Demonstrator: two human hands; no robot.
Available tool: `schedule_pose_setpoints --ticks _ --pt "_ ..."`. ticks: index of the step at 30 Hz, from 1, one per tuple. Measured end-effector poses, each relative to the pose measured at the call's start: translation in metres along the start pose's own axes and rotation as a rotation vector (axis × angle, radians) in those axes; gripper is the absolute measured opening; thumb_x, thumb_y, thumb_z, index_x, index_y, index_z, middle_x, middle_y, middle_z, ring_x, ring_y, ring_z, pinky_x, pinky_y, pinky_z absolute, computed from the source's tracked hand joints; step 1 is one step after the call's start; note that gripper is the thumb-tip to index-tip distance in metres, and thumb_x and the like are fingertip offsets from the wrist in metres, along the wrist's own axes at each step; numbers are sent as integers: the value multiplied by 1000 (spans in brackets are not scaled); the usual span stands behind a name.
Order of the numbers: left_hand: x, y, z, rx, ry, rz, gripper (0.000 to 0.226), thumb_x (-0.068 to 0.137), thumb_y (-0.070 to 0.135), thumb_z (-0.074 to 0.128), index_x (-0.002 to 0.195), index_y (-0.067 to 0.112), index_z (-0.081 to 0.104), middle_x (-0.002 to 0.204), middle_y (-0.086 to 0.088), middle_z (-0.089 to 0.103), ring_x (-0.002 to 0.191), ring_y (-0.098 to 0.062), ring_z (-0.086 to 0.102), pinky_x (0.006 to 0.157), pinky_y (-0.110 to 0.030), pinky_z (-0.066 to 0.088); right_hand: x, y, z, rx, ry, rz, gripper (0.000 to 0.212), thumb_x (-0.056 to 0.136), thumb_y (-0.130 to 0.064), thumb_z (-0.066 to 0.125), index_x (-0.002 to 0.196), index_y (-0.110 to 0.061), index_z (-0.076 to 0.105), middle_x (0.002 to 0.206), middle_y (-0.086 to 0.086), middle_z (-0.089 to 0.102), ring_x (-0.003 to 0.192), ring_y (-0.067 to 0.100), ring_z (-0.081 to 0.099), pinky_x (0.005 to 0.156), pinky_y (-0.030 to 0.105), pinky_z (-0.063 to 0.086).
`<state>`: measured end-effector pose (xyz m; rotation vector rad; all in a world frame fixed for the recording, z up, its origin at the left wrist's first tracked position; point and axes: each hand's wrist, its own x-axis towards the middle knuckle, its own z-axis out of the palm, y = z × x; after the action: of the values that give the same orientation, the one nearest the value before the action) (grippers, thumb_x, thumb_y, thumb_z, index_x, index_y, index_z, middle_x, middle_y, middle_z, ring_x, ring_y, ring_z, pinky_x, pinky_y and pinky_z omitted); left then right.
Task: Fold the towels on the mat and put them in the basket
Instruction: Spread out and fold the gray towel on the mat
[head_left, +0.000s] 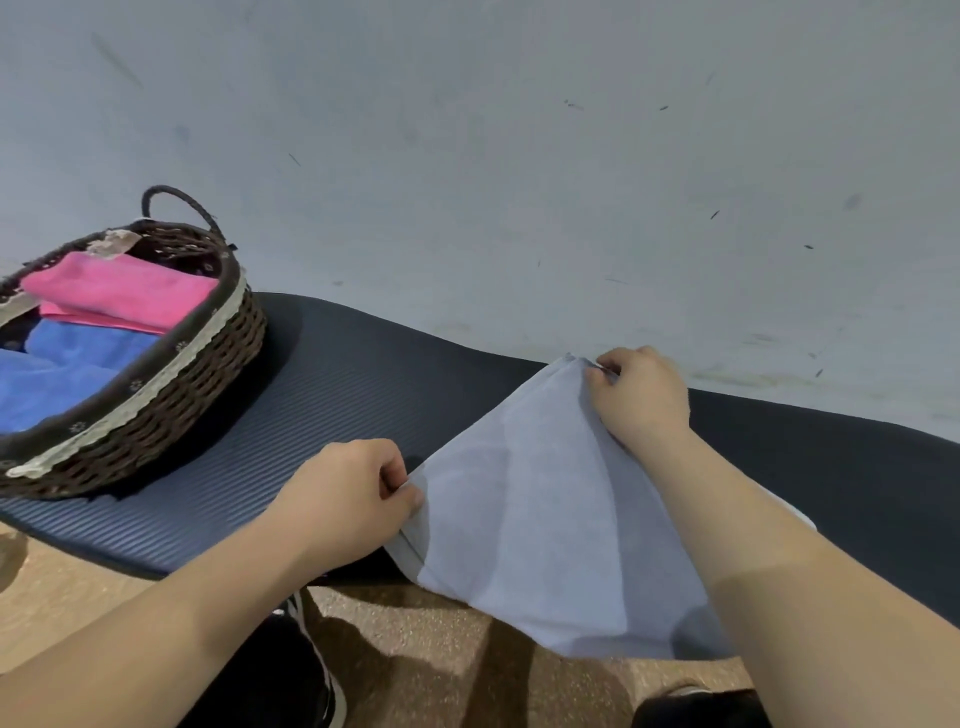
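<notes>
Both hands hold a pale blue towel over the dark mat.

The left hand (345, 499) pinches the pale blue towel (540, 519) at its near-left edge; the right hand (641, 395) pinches the far corner, fingers clamped on cloth. The towel drapes off the dark mat (337, 395), creased, right of the wicker basket (171, 395).

I see the grey towel (545, 519) at the lower right of the frame, pale and plain. Two of its corners are lifted, so it hangs as a slanted sheet, its lower edge spilling past the near edge of the mat (337, 384). The mat is dark and ribbed, lying flat across the middle. The wicker basket (171, 395) (dark brown, lace-trimmed rim, rope handle) sits on the mat's left end, holding a folded pink towel (119, 291) beside a blue towel (62, 374).
</notes>
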<state>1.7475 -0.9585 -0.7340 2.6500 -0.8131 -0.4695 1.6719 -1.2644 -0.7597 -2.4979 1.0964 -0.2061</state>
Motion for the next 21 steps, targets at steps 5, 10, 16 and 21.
schedule_pose_setpoints --ticks 5,10,16,21 --pt "-6 -7 -2 -46 14 36 19 90 42 71 78 29 64 72 9 68 68 -5 62 62 -27 53 5 -8 4 67 124 27 23 97 -40 56 99 -25 74 108 8 61 109 34 56 92 45 49" --pt "-7 -9 -6 -114 11 -10 18 85 38 71 73 27 64 69 8 68 63 -6 62 54 -23 49 3 -24 -11 218 207 -45 22 98 -35 58 91 -19 72 91 -2 68 90 25 60 74 35 50" --pt "-2 -16 -9 -130 -38 -30 17 79 32 67 68 21 61 67 6 65 62 -8 60 52 -23 45 5 -26 6 227 7 57 23 97 -41 58 87 -23 68 81 -6 70 83 22 66 74 38 56" --pt "6 -21 -7 -114 -19 -42 12 79 29 69 73 24 60 71 7 66 66 -7 60 53 -24 45 12 -32 21 160 24 114 21 96 -44 58 93 -25 68 93 -4 69 88 24 65 70 36 52"
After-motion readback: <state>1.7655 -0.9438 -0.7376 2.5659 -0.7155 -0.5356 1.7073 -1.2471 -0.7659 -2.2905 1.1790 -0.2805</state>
